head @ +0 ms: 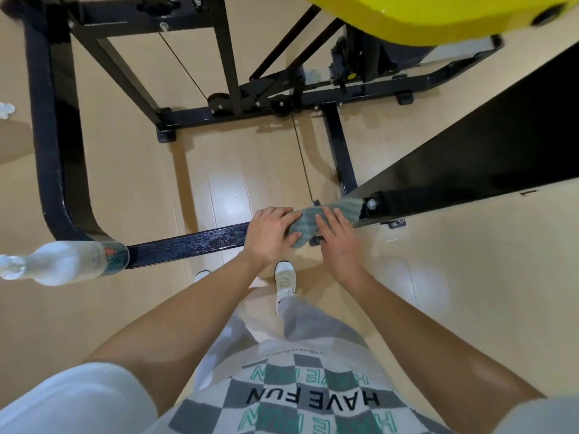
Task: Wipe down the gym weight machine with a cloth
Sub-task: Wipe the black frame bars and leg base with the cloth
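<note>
A grey-green ribbed cloth [308,220] lies over the black horizontal bar [188,245] of the gym weight machine, close to where the bar meets a wide black panel [470,170]. My left hand [271,233] rests on the cloth's left end with its fingers laid over the fabric. My right hand [336,238] presses flat on the right part of the cloth with straight fingers. The bar to the left of the hands looks wet and speckled.
A spray bottle [62,266] sits at the left, by the bar's curved end. The machine's black frame [50,120], pulleys [280,106], a cable [302,158] and a yellow part [423,17] fill the upper view. My shoes [285,281] stand on the light wooden floor.
</note>
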